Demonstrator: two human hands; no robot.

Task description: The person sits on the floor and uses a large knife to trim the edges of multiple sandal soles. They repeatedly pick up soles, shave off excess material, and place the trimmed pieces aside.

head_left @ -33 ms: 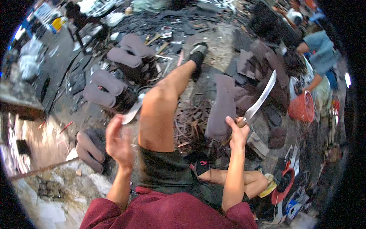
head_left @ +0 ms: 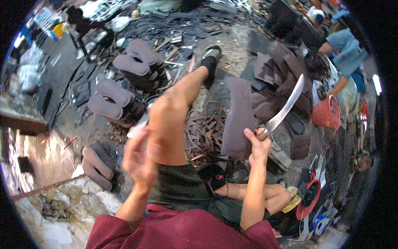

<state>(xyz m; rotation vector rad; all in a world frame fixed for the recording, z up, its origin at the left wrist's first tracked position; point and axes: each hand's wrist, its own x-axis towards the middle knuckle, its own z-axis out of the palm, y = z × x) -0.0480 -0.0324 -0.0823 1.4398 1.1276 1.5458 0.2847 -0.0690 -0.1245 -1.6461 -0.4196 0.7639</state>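
Note:
My right hand (head_left: 259, 148) is closed around the handle of a long curved knife (head_left: 287, 103), its bare blade pointing up and to the right. Just left of that hand a grey-brown foam-like slab (head_left: 237, 118) stands above the scraps; its lower right edge meets my fingers, and I cannot tell if they touch it. Blurred by motion, my left hand (head_left: 140, 162) is beside my raised left knee, fingers apart and nothing visible in them. A pale flat piece (head_left: 137, 129) shows just past its fingertips, partly hidden.
Stacked grey sole-shaped pieces (head_left: 111, 98) lie left of my leg, with another pair (head_left: 97, 166) nearer. Cut strips (head_left: 205, 135) litter the floor between my legs. Dark sheets (head_left: 273, 66) are heaped ahead right. Another person's arm (head_left: 340, 86) reaches to a red basket (head_left: 326, 113).
My left hand has shifted right, closer to my knee. The knife blade has tipped slightly to the right, and the slab has moved a little left and up.

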